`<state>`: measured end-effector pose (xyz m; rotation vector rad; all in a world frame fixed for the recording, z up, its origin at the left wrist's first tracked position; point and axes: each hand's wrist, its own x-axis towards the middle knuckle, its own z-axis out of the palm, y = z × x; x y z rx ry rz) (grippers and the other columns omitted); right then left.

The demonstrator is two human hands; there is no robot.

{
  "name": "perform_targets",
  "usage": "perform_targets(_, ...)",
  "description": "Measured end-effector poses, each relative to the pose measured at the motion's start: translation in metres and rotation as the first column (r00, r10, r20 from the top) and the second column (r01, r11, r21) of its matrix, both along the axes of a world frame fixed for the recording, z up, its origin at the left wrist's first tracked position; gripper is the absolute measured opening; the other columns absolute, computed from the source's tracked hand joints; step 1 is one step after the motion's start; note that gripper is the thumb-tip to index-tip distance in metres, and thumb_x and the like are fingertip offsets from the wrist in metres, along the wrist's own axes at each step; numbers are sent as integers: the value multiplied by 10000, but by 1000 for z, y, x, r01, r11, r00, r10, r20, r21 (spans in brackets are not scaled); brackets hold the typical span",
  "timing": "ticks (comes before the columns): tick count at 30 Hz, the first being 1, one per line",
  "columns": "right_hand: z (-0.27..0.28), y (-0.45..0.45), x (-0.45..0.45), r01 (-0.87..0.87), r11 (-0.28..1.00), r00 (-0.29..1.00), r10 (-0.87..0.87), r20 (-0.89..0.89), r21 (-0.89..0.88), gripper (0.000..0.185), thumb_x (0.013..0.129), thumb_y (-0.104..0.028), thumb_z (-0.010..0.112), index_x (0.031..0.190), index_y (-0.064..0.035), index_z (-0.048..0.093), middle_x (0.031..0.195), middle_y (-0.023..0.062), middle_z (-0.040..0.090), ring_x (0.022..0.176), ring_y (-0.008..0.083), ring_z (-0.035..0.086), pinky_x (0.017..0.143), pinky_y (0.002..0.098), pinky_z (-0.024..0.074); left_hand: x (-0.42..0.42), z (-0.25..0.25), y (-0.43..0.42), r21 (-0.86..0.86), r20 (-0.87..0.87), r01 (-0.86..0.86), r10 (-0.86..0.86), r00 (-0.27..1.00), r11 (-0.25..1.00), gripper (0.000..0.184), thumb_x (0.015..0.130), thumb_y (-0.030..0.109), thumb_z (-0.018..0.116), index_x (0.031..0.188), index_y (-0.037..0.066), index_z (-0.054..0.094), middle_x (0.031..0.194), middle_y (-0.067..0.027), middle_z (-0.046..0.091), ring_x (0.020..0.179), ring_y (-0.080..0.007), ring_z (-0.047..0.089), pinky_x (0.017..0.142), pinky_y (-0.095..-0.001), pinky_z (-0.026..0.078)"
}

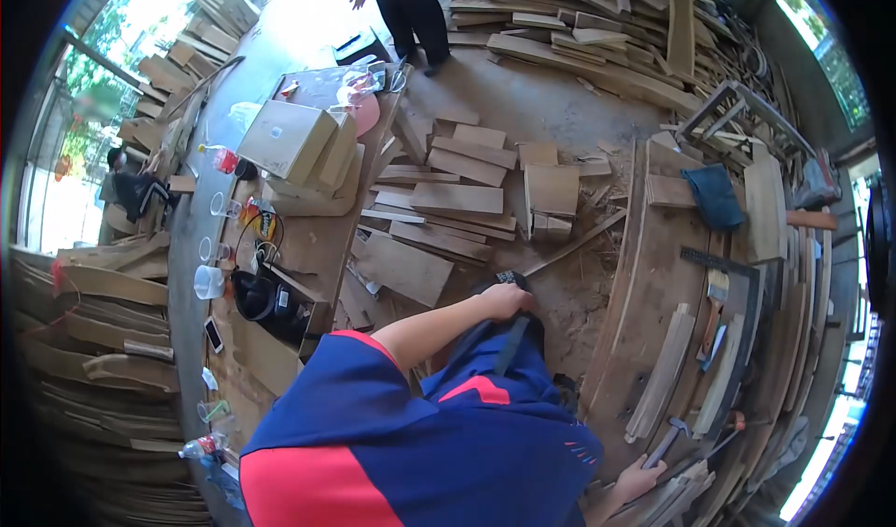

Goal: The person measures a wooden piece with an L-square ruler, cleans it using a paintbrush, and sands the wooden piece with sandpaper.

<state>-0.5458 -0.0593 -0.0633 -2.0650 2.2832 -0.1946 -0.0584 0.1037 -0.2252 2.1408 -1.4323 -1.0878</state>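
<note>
My right hand [638,479] is wrapped round the handle of a hammer [663,440] at the near end of the workbench. The hammer's metal head points away from me, over the bench top. In front of my body, my left hand [507,300] is closed, knuckles up, above the dark strap on my clothes. A small black patterned thing [511,278] shows just beyond it. The left fingertips are hidden, so what they grip cannot be made out. Wood strips [661,373], a brush [716,289] and a black carpenter's square [719,262] lie on the bench.
A workbench [616,340] runs along my right, with a blue cloth [714,196] farther up. Cut boards [457,196] cover the floor ahead. The left table [317,261] carries cardboard boxes [285,140], cups and a phone [214,334]. One person [411,9] stands ahead; another [140,191] is at left.
</note>
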Motion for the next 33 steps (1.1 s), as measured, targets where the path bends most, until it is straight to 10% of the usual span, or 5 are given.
perform_targets(15, -58, -2, -17, -81, 974, 979, 38, 198, 212, 545, 1098, -385, 542, 1236, 135, 627, 1254, 422, 620, 1211, 562, 570, 1016, 558, 462, 0, 13, -2, -109, 70, 109, -101, 992, 988, 240, 830, 72, 660, 1065, 90, 707, 945, -155, 761, 941, -381, 745, 771, -493, 582)
perform_targets(21, -115, -20, -78, -58, 985, 924, -9, 383, 163, 540, 1092, -459, 570, 1092, 79, 619, 780, 204, 645, 694, 364, 654, 649, 463, 532, 3, 17, -5, -87, 62, 147, -142, 988, 985, 234, 822, 73, 689, 1054, 83, 723, 982, -184, 761, 981, -386, 746, 806, -492, 595)
perform_targets(24, -86, -8, -60, 98, 909, 686, -356, 635, 404, 427, 1114, -426, 550, 970, -24, 581, 746, 61, 604, 524, 180, 552, 446, 366, 408, -4, 10, -8, -57, 113, 170, -162, 980, 984, 243, 820, 73, 705, 1061, 89, 727, 983, -178, 761, 987, -377, 748, 818, -485, 598)
perform_targets(27, -23, 12, -2, 177, 935, 513, -354, 782, 307, 406, 1119, -444, 546, 931, -84, 555, 682, -50, 419, 467, 34, 324, 388, 249, 212, -3, 29, -12, -29, 164, 231, -223, 961, 972, 271, 809, 59, 722, 1078, 95, 730, 968, -166, 760, 992, -369, 749, 824, -477, 604)
perform_targets(33, -16, 25, 3, 5, 998, 537, -57, 842, 65, 369, 1138, -417, 509, 934, -116, 569, 638, -58, 428, 485, 68, 387, 426, 262, 301, 30, 42, -22, 130, 52, 293, -302, 952, 947, 543, 755, 73, 714, 1293, 150, 709, 1129, -175, 763, 1059, -401, 728, 906, -495, 593)
